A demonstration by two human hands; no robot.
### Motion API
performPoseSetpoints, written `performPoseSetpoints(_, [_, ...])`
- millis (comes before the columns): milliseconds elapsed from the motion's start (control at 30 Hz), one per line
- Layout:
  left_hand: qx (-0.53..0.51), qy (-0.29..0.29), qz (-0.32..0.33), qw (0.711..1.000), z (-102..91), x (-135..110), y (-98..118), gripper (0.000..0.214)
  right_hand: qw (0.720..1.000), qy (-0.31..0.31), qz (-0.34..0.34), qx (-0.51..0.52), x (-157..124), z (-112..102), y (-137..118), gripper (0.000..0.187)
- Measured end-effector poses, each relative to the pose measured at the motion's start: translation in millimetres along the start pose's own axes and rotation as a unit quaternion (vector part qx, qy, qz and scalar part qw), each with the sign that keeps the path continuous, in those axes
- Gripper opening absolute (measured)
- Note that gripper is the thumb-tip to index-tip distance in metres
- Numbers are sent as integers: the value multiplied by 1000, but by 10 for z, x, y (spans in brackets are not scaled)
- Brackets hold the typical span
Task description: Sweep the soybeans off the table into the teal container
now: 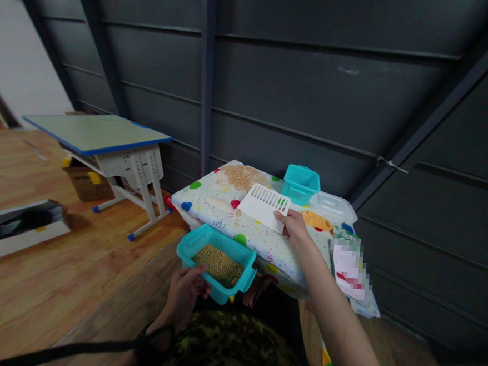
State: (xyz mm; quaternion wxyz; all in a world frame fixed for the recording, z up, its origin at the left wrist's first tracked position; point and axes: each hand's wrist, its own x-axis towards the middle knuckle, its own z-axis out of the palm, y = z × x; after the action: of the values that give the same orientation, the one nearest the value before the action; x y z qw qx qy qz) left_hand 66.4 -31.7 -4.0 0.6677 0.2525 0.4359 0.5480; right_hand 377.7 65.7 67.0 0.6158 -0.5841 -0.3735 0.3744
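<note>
My left hand [189,285] grips the near wall of a teal plastic tub [190,239], which hangs just off the table's front edge. Round yellowish-green beans [218,264] cover the tub's bottom. In my right hand [292,222] is a white slotted scraper [262,213], pinched at its right corner and held over the table; its row of slots faces away from me. Beyond it, a heap of tan grains [241,177] lies loose on the spotted tablecloth. A pale powdery patch [218,203] spreads nearer to me, left of the scraper.
A second teal tub [301,181] stands at the table's back right, beside a clear lid [335,206]. An orange cloth [317,220] and a blurred-out sheet [350,271] lie on the right. Dark wall panels [292,86] rise behind. A desk [97,131] and boxes are at left.
</note>
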Motion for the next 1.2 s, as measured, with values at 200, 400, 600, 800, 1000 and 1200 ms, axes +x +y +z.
performPoseSetpoints(200, [4,-1,-2,1000,12,-4,14,39,999,-4,34,-21,-101,-124,-27,35])
performPoseSetpoints(400, [8,5,-3,1000,19,-8,21,39,999,-5,37,-27,-301,-193,-33,41])
performPoseSetpoints(600, [16,-2,-10,1000,49,-58,56,41,999,-34,9,-24,-664,-253,17,49])
performPoseSetpoints(800, [20,-7,-12,1000,82,-98,61,40,1000,-13,3,-17,-1003,-217,50,54])
performPoseSetpoints(1000, [26,-12,-15,999,65,-107,62,38,999,-16,-9,-27,-1130,-178,40,59])
performPoseSetpoints(1200, [18,-7,-16,1000,55,-89,60,37,1000,-16,12,4,-1218,-194,77,61])
